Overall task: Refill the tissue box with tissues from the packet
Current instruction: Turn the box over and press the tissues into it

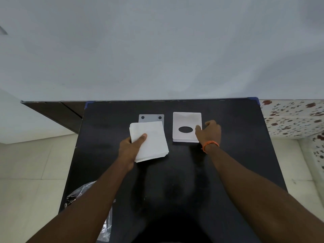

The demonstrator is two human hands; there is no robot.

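A white tissue box (182,120) with an oval opening lies on the black table (175,172), right of centre. My right hand (209,131) grips its right edge, thumb on top near the oval hole. My left hand (130,148) holds a stack of white tissues (150,139) by its left edge, thumb on top, just above the table. Behind the stack, partly covered by it, lies a flat grey plate (151,118) with two dark holes. A clear, crumpled plastic packet (82,192) hangs at the table's near-left edge, mostly hidden by my left forearm.
A pale wall rises right behind the table's far edge. Blue tape marks the far corners (254,99). A floral tiled surface (294,118) stands to the right. Light floor tiles lie on both sides.
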